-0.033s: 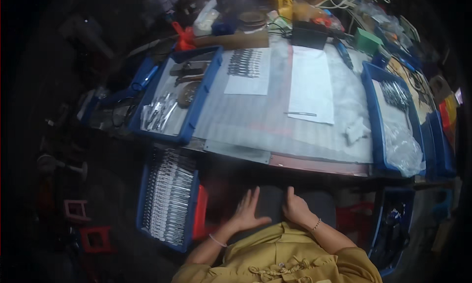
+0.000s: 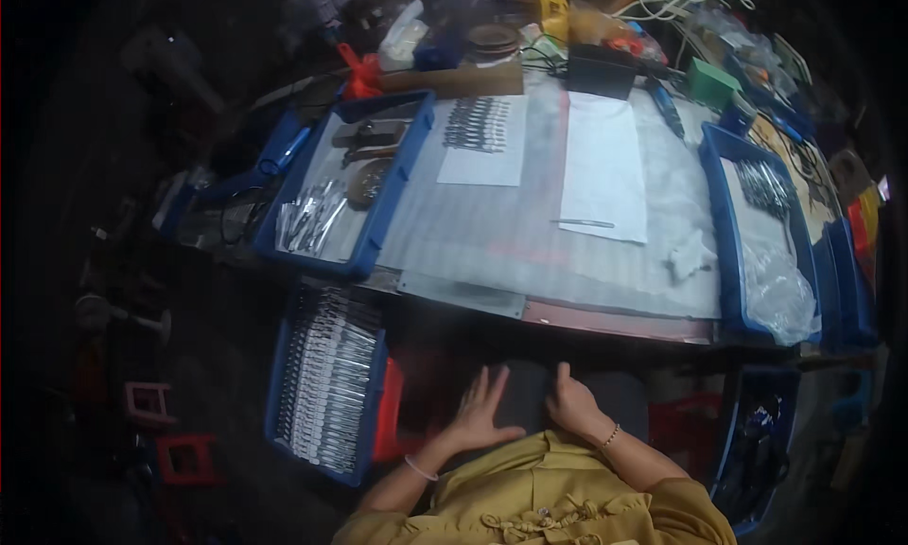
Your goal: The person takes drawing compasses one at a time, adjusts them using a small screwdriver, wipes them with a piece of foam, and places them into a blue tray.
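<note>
1. Both hands empty – left hand [image 2: 482, 408] flat with fingers spread, right hand [image 2: 572, 403] loosely curled, both resting on the dark lap [image 2: 525, 398] below the surface [image 2: 530, 233].
2. Nothing in hand; work looks paused or not begun.
3. Nearest parts: blue tray [image 2: 364, 417] of metal tools [image 2: 326, 379], just left of the left hand – rows neat, shiny.
4. Paper sheets [image 2: 601, 167] lie on the surface, untouched.

Blue trays [image 2: 378, 223], white sheets [image 2: 602, 167], yellow top [image 2: 539, 502]
</note>
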`<action>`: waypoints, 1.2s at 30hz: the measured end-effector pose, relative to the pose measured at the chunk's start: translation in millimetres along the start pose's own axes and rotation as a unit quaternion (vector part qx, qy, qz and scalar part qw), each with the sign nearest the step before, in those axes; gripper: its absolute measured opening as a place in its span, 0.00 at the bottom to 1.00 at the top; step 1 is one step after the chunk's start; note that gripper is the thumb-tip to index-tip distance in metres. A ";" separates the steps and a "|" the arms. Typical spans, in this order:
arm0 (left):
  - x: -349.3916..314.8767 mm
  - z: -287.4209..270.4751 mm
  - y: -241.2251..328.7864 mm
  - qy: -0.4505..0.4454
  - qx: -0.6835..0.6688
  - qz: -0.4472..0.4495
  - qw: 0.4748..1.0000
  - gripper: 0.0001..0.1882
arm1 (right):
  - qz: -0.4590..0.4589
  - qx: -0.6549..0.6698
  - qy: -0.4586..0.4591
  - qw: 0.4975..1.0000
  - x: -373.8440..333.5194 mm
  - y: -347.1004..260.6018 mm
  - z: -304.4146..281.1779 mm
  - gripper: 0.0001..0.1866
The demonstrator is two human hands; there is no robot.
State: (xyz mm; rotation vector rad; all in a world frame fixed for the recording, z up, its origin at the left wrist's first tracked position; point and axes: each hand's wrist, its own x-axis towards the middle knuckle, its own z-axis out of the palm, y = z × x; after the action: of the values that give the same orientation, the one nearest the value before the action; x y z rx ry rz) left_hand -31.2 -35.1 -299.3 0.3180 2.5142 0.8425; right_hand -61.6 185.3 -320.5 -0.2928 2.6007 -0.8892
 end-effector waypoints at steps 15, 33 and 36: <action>-28.0 -133.8 24.7 -0.155 -0.573 0.089 0.800 0.25 | -0.092 0.527 -0.059 0.843 -3.8 6.4 22.9 0.18; 322.8 -294.1 -1.0 0.254 0.433 0.204 0.840 0.08 | 0.051 0.679 -0.195 0.706 24.9 7.8 1.7 0.13; 336.8 -298.1 -10.6 0.252 0.461 0.221 0.822 0.05 | 0.057 0.684 -0.205 0.698 28.5 13.6 3.9 0.14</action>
State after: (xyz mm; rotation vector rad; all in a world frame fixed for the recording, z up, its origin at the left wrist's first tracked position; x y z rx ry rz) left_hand -471.5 -75.2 -216.3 1.1513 3.2508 -0.3130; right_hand -86.9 184.9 -339.8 0.1104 0.9975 -2.0661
